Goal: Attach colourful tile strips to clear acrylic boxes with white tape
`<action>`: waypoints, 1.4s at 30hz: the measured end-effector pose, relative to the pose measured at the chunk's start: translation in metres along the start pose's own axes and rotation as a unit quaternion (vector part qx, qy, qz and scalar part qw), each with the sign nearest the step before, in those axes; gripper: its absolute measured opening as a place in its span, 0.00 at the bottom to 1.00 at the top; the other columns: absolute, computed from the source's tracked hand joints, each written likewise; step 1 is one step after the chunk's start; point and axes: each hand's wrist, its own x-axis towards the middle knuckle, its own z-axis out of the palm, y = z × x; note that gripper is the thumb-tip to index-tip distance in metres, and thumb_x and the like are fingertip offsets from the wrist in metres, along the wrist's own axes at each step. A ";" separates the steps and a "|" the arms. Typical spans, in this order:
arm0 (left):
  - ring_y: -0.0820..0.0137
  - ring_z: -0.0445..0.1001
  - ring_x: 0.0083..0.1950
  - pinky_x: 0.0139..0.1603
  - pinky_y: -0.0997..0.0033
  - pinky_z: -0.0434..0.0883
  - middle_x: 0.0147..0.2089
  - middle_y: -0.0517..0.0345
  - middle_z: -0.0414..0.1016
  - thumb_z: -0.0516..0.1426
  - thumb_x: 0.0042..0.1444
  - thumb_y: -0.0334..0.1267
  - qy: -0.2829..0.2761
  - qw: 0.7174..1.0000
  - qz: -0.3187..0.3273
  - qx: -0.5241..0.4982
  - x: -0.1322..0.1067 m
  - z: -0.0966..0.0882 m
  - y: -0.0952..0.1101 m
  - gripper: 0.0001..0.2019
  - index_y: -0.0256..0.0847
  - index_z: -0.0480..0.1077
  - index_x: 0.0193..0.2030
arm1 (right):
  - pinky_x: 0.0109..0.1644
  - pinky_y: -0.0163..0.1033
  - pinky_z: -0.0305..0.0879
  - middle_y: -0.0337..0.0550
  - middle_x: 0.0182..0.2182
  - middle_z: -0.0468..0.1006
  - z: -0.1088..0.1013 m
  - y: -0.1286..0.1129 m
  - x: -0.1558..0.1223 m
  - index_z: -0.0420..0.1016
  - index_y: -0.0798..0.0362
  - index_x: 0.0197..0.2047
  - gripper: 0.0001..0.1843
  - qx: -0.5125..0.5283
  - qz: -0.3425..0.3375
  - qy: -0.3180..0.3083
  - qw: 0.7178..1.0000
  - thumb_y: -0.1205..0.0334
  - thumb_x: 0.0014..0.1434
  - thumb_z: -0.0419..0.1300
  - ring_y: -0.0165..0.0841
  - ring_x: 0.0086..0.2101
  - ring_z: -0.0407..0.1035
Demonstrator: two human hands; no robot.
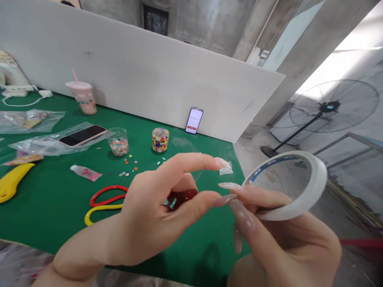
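My right hand (278, 231) holds a roll of whitish tape (311, 199), with its ring upright and tilted beyond the fingers. Its thumb and fingertips pinch together at the roll's near left side; whether a tape end lies between them cannot be made out. Close by, my left hand (161, 211) reaches its thumb tip to that pinch, while its index finger stretches out above. The other left fingers are curled around something dark red and shiny, mostly hidden. Scissors with red and yellow handles (107, 195) lie behind my left wrist, their blades covered by the hand.
On the green table (60, 215) stand a mosaic-covered glass (160, 140), a glass of small tiles (119, 142) and a pink cup (83, 97). Loose tiles, a small tube (85, 172), a yellow-handled tool (14, 183) and a phone (83, 135) lie left. Another phone (194, 120) leans on the white board.
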 end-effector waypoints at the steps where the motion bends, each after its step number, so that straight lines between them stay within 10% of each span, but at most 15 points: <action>1: 0.81 0.52 0.16 0.15 0.82 0.51 0.18 0.75 0.65 0.64 0.70 0.40 0.001 1.000 0.013 0.022 -0.001 0.001 -0.001 0.09 0.45 0.77 0.54 | 0.22 0.31 0.76 0.33 0.22 0.80 0.001 0.001 0.000 0.89 0.36 0.44 0.13 0.008 0.002 0.007 1.000 0.67 0.63 0.74 0.29 0.19 0.73; 22: 0.82 0.59 0.18 0.18 0.84 0.57 0.20 0.76 0.65 0.65 0.70 0.36 -0.039 0.999 -0.005 -0.029 -0.001 0.000 -0.002 0.11 0.46 0.74 0.56 | 0.24 0.32 0.75 0.33 0.25 0.83 -0.005 -0.001 0.002 0.89 0.37 0.43 0.14 -0.011 0.012 -0.001 1.000 0.70 0.63 0.71 0.30 0.22 0.77; 31: 0.82 0.59 0.15 0.16 0.87 0.58 0.19 0.78 0.55 0.64 0.71 0.40 -0.153 0.934 -0.215 -0.241 0.006 -0.005 0.004 0.08 0.55 0.71 0.52 | 0.22 0.30 0.67 0.33 0.22 0.78 0.009 -0.002 -0.003 0.87 0.41 0.39 0.04 0.047 0.035 0.031 0.998 0.53 0.66 0.72 0.26 0.21 0.68; 42: 0.82 0.53 0.16 0.17 0.82 0.52 0.20 0.79 0.60 0.63 0.70 0.32 -0.092 0.989 -0.075 -0.085 0.001 0.003 -0.007 0.17 0.53 0.69 0.62 | 0.27 0.27 0.69 0.33 0.26 0.79 0.013 0.015 0.005 0.80 0.44 0.35 0.09 0.035 0.069 0.044 0.996 0.56 0.67 0.72 0.26 0.25 0.69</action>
